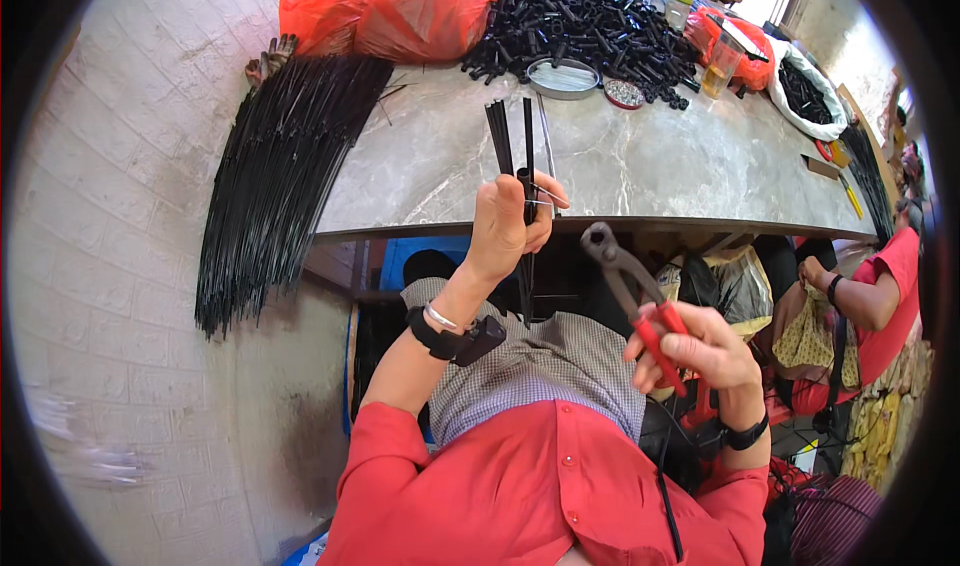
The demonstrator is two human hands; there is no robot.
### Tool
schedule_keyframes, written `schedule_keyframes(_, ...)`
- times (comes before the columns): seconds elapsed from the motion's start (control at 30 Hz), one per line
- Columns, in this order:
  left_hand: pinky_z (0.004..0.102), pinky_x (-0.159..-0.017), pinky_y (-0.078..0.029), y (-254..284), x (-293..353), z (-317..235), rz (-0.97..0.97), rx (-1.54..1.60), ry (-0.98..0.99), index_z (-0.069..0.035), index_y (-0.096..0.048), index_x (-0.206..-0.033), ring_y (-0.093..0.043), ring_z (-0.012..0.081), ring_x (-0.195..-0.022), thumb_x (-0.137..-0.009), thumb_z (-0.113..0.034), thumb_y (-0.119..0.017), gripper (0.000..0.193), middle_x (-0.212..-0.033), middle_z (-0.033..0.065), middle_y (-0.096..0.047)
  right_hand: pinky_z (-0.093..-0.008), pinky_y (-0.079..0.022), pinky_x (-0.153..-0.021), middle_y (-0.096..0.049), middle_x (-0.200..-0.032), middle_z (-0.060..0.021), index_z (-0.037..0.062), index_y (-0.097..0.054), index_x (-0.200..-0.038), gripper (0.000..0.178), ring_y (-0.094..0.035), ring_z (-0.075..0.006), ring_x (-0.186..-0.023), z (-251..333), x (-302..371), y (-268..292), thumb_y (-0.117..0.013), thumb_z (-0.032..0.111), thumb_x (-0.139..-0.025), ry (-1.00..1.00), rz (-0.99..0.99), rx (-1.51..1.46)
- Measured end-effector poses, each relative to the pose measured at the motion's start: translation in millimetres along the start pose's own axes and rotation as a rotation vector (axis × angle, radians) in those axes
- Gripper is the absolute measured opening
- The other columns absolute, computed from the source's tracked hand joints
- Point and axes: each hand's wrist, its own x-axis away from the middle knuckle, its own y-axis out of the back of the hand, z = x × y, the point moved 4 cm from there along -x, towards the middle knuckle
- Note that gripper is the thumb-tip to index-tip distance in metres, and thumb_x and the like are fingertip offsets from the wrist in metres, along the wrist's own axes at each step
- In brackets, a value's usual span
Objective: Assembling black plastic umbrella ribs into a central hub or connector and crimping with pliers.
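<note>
My left hand [503, 228], raised in front of the table's front edge, is closed round several thin black rods [502, 138]. Their upper ends stick up above the fingers and their lower parts hang down toward my lap. A short black tube and a thin pale wire show at the fingers; how they join the rods I cannot make out. In my right hand [708, 350] is a pair of end-cutting pincers [622, 268] with red handles. The fingers wrap the handles, and the metal head points up and left, apart from the rods. Whether its jaws touch is unclear.
A grey marbled table [440, 156] carries a heap of black plastic pieces [590, 26], a round tin [564, 80], a small dish of metal bits [624, 94] and orange bags [425, 16]. Black rods [285, 166] overhang its left side. A co-worker [880, 276] sits at right.
</note>
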Motion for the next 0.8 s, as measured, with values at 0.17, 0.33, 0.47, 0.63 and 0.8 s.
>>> schedule_keyframes(0.17, 0.0203, -0.040, -0.033, -8, 3, 3, 0.050, -0.060, 0.021, 0.002, -0.060, -0.082, -0.039, 0.0054, -0.039, -0.080, -0.076, -0.031, 0.083, -0.046, -0.0048, -0.037, -0.0405, -0.053, -0.083, -0.057, -0.117, -0.0246, -0.0061, -0.038, -0.131, 0.041, -0.062, -0.0320, -0.102, 0, -4, -22, -0.045, 0.014, -0.096, -0.087, 0.107, -0.192)
schedule_keyframes(0.33, 0.0169, -0.039, -0.029, -5, 8, 6, -0.018, -0.107, 0.123, 0.000, -0.063, -0.080, -0.042, 0.0024, -0.042, -0.082, -0.077, -0.031, 0.084, -0.049, -0.0037, -0.048, -0.0416, -0.055, -0.080, -0.056, -0.118, -0.0274, -0.0057, -0.043, -0.124, 0.037, -0.062, -0.0346, -0.103, 5, -14, -20, -0.046, 0.015, -0.094, -0.192, 0.081, -0.284)
schedule_keyframes(0.47, 0.0165, -0.037, -0.024, -2, 8, 16, -0.017, -0.058, 0.132, 0.000, -0.064, -0.079, -0.039, 0.0009, -0.040, -0.081, -0.078, -0.030, 0.085, -0.050, -0.0036, -0.051, -0.0422, -0.056, -0.079, -0.056, -0.117, -0.0291, -0.0068, -0.042, -0.124, 0.037, -0.062, -0.0360, -0.102, 4, -17, -14, -0.046, 0.014, -0.094, -0.197, 0.108, -0.347)
schedule_keyframes(0.63, 0.0166, -0.037, -0.024, -4, 2, 20, -0.030, -0.091, 0.124, -0.001, -0.063, -0.076, -0.040, 0.0008, -0.041, -0.081, -0.079, -0.030, 0.085, -0.051, -0.0043, -0.050, -0.0421, -0.058, -0.074, -0.056, -0.115, -0.0317, -0.0086, -0.041, -0.124, 0.038, -0.063, -0.0381, -0.098, 5, -24, -7, -0.045, 0.014, -0.093, -0.179, 0.119, -0.377)
schedule_keyframes(0.8, 0.0172, -0.038, -0.024, -4, -2, 26, -0.031, -0.104, 0.121, -0.001, -0.063, -0.075, -0.041, 0.0021, -0.041, -0.080, -0.081, -0.028, 0.087, -0.050, -0.0042, -0.049, -0.0358, -0.057, -0.057, -0.061, -0.095, -0.0244, -0.0080, -0.043, -0.120, 0.035, -0.066, -0.0306, -0.073, 0, -24, 3, -0.045, 0.016, -0.094, -0.186, 0.159, -0.402)
